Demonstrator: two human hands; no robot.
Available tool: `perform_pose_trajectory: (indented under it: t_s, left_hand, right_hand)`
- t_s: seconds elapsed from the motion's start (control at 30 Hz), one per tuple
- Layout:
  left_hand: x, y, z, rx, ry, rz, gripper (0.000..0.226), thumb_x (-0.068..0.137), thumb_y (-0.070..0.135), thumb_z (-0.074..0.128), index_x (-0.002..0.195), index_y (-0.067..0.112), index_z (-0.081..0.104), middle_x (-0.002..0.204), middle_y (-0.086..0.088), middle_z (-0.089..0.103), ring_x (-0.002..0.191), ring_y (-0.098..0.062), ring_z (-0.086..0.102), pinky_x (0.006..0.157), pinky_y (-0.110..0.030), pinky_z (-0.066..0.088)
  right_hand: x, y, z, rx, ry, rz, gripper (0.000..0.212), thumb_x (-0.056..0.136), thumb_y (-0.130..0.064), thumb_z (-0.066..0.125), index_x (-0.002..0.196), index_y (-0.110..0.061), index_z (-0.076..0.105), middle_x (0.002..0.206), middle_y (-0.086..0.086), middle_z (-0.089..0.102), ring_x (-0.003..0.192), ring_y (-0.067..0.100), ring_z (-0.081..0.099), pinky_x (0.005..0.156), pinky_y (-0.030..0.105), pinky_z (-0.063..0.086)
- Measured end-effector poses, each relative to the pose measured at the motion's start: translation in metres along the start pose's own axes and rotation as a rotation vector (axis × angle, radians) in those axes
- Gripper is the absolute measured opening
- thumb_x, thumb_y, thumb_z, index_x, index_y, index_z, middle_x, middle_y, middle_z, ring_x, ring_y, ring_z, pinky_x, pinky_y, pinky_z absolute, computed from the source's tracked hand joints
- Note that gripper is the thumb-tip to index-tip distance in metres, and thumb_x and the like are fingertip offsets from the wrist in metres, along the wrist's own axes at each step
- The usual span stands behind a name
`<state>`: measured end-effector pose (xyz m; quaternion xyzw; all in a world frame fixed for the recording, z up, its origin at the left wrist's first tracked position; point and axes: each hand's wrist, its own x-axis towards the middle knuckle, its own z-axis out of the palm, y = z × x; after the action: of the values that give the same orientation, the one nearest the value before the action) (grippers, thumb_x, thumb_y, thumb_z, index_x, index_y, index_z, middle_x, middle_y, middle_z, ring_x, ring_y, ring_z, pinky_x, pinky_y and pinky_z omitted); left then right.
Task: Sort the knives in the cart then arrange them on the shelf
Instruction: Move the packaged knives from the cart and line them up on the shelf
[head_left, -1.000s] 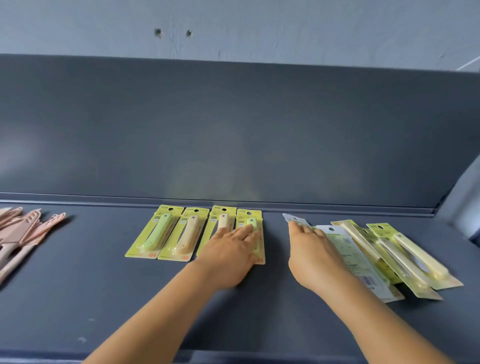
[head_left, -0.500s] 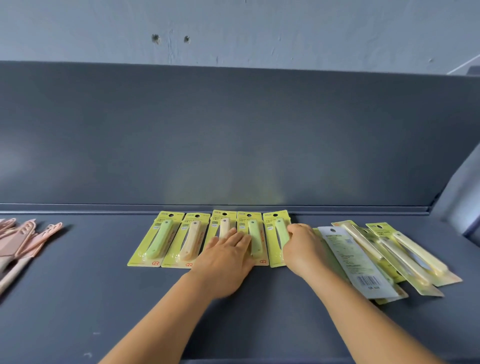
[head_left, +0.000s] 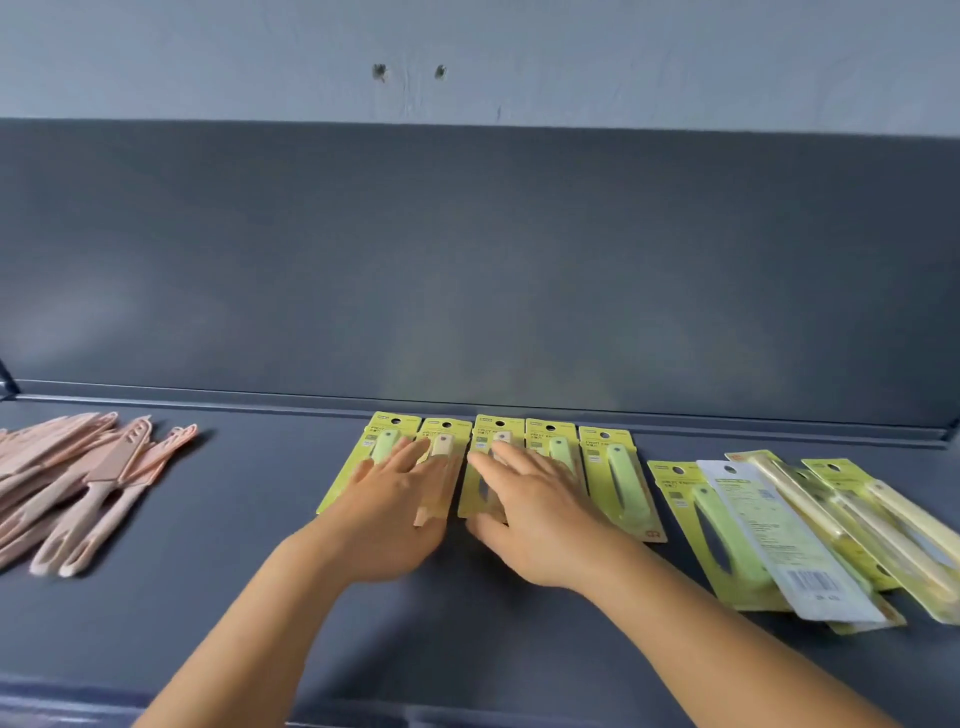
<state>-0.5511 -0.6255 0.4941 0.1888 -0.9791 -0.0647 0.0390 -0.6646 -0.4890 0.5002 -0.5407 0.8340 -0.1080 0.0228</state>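
both the left hand (head_left: 387, 512) and right hand (head_left: 540, 514) lie spread flat on the row of five carded knives (head_left: 618, 478) at the shelf (head_left: 260, 597) back, so an uneven push could skew or overlap the cards

Hands (head_left: 467, 514) blurred, hiding lower knife packs (head_left: 498, 467); pink knives (head_left: 78, 483) cut off left.

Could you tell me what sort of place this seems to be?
Most likely a retail shop aisle during restocking. A dark grey shelf carries a row of carded fruit knives with hang holes, a loose pile of the same packs with a barcode showing, and unpackaged pink knives grouped at the left.
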Motion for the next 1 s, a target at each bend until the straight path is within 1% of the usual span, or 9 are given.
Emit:
perform_pose_trajectory:
  t_s: [0.13,0.27,0.37,0.47,0.57,0.63,0.77,0.9,1.0]
  left_hand:
    - [-0.005,-0.022,-0.001,0.002,-0.054,-0.045,0.058,0.095,0.032,0.042,0.148,0.031,0.022,0.158,0.009,0.009,0.147,-0.016,0.002,0.115,-0.038,0.013]
    - [-0.001,-0.028,0.008,-0.05,-0.051,-0.052,0.054,0.099,0.041,0.038,0.15,0.032,0.021,0.156,0.012,0.014,0.148,-0.016,0.001,0.114,-0.036,0.016]
    - [0.003,-0.028,0.013,-0.037,-0.034,-0.076,0.054,0.1,0.044,0.034,0.15,0.031,0.02,0.156,0.012,0.017,0.148,-0.016,0.0,0.113,-0.036,0.017]
    - [0.006,-0.025,0.016,-0.031,-0.025,-0.091,0.053,0.1,0.044,0.033,0.15,0.029,0.021,0.155,0.011,0.019,0.148,-0.017,0.001,0.113,-0.037,0.019]
    - [0.008,-0.022,0.016,-0.003,-0.028,-0.106,0.052,0.101,0.042,0.031,0.15,0.028,0.02,0.155,0.011,0.019,0.148,-0.018,0.001,0.112,-0.038,0.019]
    - [0.009,-0.02,0.016,-0.004,-0.031,-0.106,0.052,0.101,0.041,0.031,0.15,0.027,0.02,0.155,0.01,0.019,0.148,-0.018,0.0,0.112,-0.038,0.02]
    - [0.012,-0.019,0.017,0.001,-0.04,-0.094,0.052,0.101,0.04,0.031,0.15,0.025,0.019,0.157,0.007,0.015,0.148,-0.019,-0.001,0.113,-0.04,0.02]
    - [0.011,-0.019,0.017,0.012,-0.048,-0.091,0.053,0.101,0.041,0.029,0.15,0.025,0.017,0.158,0.007,0.01,0.148,-0.02,-0.002,0.113,-0.041,0.019]
    - [0.008,-0.014,0.013,0.038,0.014,-0.056,0.055,0.1,0.043,0.023,0.15,0.022,0.014,0.157,0.008,0.012,0.148,-0.018,-0.001,0.112,-0.038,0.017]
  right_hand:
    - [0.016,-0.009,0.009,-0.088,-0.068,-0.001,0.063,0.095,-0.048,0.04,0.15,-0.026,0.017,0.158,0.003,0.014,0.146,0.022,0.01,0.117,0.04,0.007]
    - [0.022,-0.011,0.013,-0.11,-0.084,-0.003,0.056,0.097,-0.046,0.037,0.148,-0.028,0.022,0.157,-0.001,0.019,0.146,0.019,0.008,0.117,0.042,0.003]
    - [0.025,-0.011,0.012,-0.107,-0.081,-0.021,0.051,0.099,-0.041,0.035,0.146,-0.029,0.023,0.155,-0.004,0.021,0.146,0.017,0.009,0.116,0.042,0.005]
    - [0.028,-0.008,0.013,-0.079,-0.106,-0.025,0.053,0.099,-0.036,0.035,0.149,-0.029,0.017,0.158,-0.005,0.016,0.147,0.017,0.006,0.118,0.041,0.005]
    - [0.027,-0.006,0.012,-0.046,-0.124,-0.013,0.058,0.1,-0.033,0.035,0.151,-0.021,0.012,0.16,-0.001,0.008,0.148,0.018,0.0,0.12,0.037,0.004]
    - [0.026,-0.005,0.011,-0.026,-0.14,-0.004,0.057,0.101,-0.031,0.034,0.151,-0.016,0.012,0.16,-0.001,0.006,0.148,0.017,-0.003,0.119,0.034,0.003]
    - [0.026,-0.005,0.009,-0.013,-0.159,0.003,0.055,0.1,-0.027,0.034,0.15,-0.015,0.013,0.16,0.0,0.006,0.148,0.018,-0.003,0.119,0.033,0.004]
    - [0.026,-0.005,0.008,0.013,-0.147,0.007,0.056,0.099,-0.026,0.035,0.15,-0.014,0.014,0.16,0.0,0.009,0.148,0.017,0.001,0.119,0.033,0.007]
    - [0.019,-0.004,0.003,0.061,-0.082,0.02,0.059,0.097,-0.027,0.037,0.15,-0.016,0.014,0.16,-0.002,0.011,0.148,0.015,0.004,0.118,0.034,0.011]
